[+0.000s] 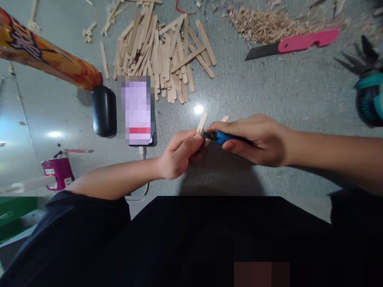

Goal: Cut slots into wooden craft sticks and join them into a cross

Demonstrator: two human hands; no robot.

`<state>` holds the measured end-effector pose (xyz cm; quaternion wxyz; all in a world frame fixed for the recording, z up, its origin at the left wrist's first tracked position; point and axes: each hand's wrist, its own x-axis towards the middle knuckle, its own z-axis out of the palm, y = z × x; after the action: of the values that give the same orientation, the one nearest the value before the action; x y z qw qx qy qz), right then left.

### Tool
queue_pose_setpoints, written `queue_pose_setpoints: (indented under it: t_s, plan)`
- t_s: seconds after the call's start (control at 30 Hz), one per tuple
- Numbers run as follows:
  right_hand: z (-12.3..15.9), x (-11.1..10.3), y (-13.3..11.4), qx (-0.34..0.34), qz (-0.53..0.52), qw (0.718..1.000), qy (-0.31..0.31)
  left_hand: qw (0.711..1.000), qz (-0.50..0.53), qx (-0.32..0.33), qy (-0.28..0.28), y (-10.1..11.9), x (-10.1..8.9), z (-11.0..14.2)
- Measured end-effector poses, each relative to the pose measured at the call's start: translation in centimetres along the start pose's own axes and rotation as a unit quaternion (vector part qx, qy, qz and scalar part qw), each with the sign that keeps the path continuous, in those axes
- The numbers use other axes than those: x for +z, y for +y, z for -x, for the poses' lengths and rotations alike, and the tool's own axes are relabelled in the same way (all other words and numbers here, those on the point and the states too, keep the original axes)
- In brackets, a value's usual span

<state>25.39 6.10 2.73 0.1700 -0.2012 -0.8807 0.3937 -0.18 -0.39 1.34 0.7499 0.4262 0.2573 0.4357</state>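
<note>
My left hand (184,153) is closed on a wooden craft stick (202,120), whose rounded end sticks up above my fingers. In my right hand (254,137) are blue-handled cutting pliers (221,137), with fingers and thumb wrapped round the handles. The dark jaws of the pliers meet the stick right at my left fingertips; whether they are closed through it I cannot tell. Another pale stick (225,118) shows partly behind my right hand. Farther off lies a big loose pile of craft sticks (167,52).
A phone (137,111) on a cable, a black case (103,111) and an orange canister (50,52) stand to the left, near a purple power strip (58,173). Behind on the right are a pink-handled blade (308,42), wood shavings (263,24) and a teal holder (369,95) with tools.
</note>
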Motion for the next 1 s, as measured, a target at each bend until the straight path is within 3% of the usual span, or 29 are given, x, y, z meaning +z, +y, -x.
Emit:
queue_pose_setpoints:
  t_s: [0.17,0.53,0.7,1.0]
  plan:
    - [0.1,0.6,0.2,-0.020,0.025,0.998,0.050,0.997,0.008,-0.068,0.048,0.3,0.3,0.2]
    - [0.7,1.1,0.7,-0.003,0.255,0.964,0.076,0.997,0.027,-0.050,0.055,0.2,0.4,-0.1]
    - [0.8,1.0,0.9,-0.011,0.235,0.969,0.078,0.993,0.046,-0.083,0.071,0.5,0.5,-0.3]
    - [0.9,0.9,0.9,-0.011,0.205,0.976,0.067,0.993,0.081,-0.072,0.053,0.7,0.3,-0.4]
